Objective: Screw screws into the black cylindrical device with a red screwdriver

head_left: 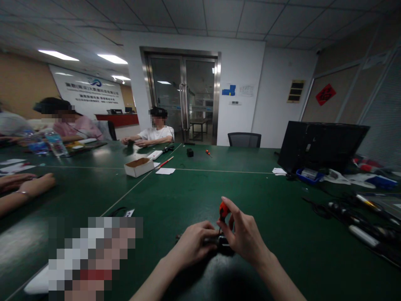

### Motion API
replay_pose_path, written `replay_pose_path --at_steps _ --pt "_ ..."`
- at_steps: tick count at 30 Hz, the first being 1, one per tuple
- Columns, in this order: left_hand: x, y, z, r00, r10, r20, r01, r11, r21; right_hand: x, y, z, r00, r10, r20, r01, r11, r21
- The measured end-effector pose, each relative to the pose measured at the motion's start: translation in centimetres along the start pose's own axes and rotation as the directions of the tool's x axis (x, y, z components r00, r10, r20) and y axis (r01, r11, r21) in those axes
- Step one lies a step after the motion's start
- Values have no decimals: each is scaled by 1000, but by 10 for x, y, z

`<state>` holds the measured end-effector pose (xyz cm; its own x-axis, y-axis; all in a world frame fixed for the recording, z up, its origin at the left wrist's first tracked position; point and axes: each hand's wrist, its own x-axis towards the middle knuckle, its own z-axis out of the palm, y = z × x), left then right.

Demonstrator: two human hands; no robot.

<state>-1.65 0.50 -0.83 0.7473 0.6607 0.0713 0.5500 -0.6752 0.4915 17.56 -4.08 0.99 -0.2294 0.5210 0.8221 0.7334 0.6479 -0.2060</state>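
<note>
My right hand (242, 232) is closed around a small screwdriver with an orange handle (223, 210), held upright with its tip pointing down. My left hand (194, 242) is closed on a small black part (224, 242) that rests on the green table (200, 196) right under the screwdriver tip. Both hands meet at the near middle of the table. The part is mostly hidden by my fingers.
An open cardboard box (139, 167), white paper slips (165, 171), a second orange screwdriver (208, 153) and a black block (189, 152) lie farther out. A black monitor (319, 144) and cables (357, 217) fill the right. Other people sit at the left and far side; someone's hands (28, 186) rest at left.
</note>
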Motion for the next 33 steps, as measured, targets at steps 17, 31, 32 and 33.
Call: replay_pose_path --at_steps 17,31,32,33 --pt "2 -4 3 1000 7 7 -8 1000 14 0 -1 0 999 21 24 -22 1000 12" --pt "-1 4 -3 1000 -11 25 10 1000 18 0 -3 -4 997 49 53 -51 998 42" --pt "-1 3 -3 1000 -10 24 9 1000 18 0 -3 -4 997 53 54 -55 998 35" --pt "0 3 -2 1000 -7 22 7 1000 17 0 -2 -4 997 55 54 -56 998 28"
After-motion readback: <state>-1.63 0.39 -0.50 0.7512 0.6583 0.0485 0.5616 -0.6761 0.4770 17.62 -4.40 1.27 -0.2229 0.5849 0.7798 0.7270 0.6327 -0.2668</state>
